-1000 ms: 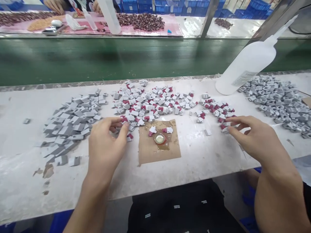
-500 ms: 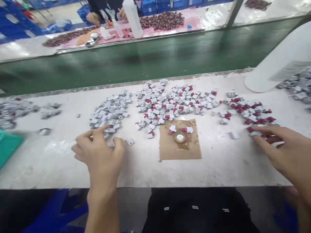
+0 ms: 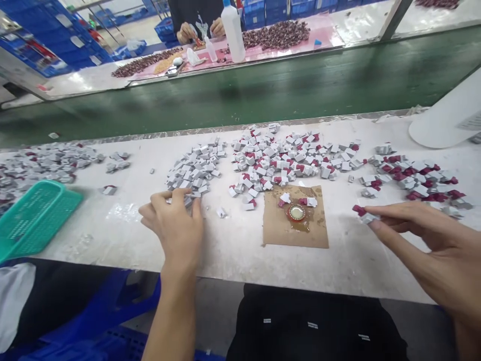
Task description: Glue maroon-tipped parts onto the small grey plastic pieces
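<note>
My left hand (image 3: 175, 220) rests at the lower edge of a pile of grey parts (image 3: 197, 163), fingers curled down over some of them; whether it grips one is hidden. Between the thumb and forefinger of my right hand (image 3: 409, 230) is a grey-and-maroon part (image 3: 364, 214), held above the table right of a cardboard square (image 3: 276, 233). On the cardboard are a small round dish (image 3: 297, 213) ringed by wet liquid and two grey-and-maroon parts (image 3: 284, 199). A pile of mixed grey-and-maroon parts (image 3: 278, 158) lies behind it, another (image 3: 424, 180) at the right.
A green basket (image 3: 45, 218) stands at the left, near more grey parts (image 3: 56, 158). A large white bottle (image 3: 443, 120) is at the right. Beyond the green belt (image 3: 263, 90), a person's hands (image 3: 186, 32) work near a white bottle (image 3: 233, 35).
The view has shifted left, showing more of the basket. My right hand has moved left, away from the right pile, with the grey-and-maroon part. My left hand remains at the grey pile.
</note>
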